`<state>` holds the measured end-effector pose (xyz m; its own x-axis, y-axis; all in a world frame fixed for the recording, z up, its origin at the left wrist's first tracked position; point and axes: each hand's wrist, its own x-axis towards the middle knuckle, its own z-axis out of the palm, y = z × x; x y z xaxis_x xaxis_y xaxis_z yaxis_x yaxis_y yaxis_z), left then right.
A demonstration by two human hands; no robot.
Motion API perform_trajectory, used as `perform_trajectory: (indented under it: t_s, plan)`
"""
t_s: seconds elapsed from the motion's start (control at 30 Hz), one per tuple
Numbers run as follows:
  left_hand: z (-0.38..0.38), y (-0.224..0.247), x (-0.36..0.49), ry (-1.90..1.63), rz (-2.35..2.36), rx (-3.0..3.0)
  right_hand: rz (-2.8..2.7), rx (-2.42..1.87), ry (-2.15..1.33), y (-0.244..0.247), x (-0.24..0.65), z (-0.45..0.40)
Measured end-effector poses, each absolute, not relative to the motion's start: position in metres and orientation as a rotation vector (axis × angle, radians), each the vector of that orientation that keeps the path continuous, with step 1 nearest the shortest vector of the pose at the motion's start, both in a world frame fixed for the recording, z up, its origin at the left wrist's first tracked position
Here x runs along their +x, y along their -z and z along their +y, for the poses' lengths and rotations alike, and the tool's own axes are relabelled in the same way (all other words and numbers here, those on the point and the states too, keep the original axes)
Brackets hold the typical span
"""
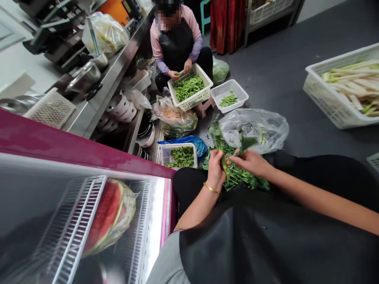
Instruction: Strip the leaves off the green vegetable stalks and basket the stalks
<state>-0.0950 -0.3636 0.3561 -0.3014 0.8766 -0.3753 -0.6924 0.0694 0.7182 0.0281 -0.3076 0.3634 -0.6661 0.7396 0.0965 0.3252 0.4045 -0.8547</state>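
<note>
My left hand [215, 171], with a gold bracelet at its wrist, is closed around a leafy green stalk [218, 136]. The stalk stands nearly upright, its leaves above the fist and its pale stem below. Close by on the right, my right hand [251, 162] is closed with a dark green leaf [248, 144] between thumb and fingers. Both hands are over a heap of leafy greens [244, 177] in front of my lap. Beyond them lies a clear plastic bag [257, 126] with a few green bits on it.
A person [177, 43] opposite handles green beans in a white basket [191, 103]. A small white tray [244, 96] holds more. Left of my knees are a basket of leaves [194, 157] and a glass-fronted fridge [148, 171] with watermelon. A crate [322, 94] of pale stalks stands right.
</note>
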Motion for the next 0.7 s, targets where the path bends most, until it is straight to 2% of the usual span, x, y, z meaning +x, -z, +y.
perform_trajectory:
  t_s: [0.1, 0.2, 0.37, 0.5, 0.6, 0.7]
  plan:
    - [-0.368, -0.353, -0.093, -1.477, 0.990, 0.407, -2.095, -1.119, -1.490, -0.372, 0.017, -0.285]
    - [-0.367, -0.347, -0.103, -1.497, 0.977, 0.289, -2.013, -1.138, -1.397, -0.369, 0.011, -0.296]
    - [-0.366, -0.345, -0.137, -1.554, 0.985, 0.105, -2.091, -0.766, -1.333, -0.354, 0.015, -0.332]
    - [-0.377, -0.348, -0.130, -1.428, 1.043, 0.383, -1.955, -1.097, -1.526, -0.363, 0.001, -0.300]
    - [-0.379, -0.345, -0.115, -1.446, 1.158, 0.486, -2.127, -1.177, -1.267, -0.371, -0.010, -0.285]
    - [-0.374, -0.342, -0.116, -1.514, 1.137, 0.311, -2.266, -0.967, -0.916, -0.366, -0.005, -0.306]
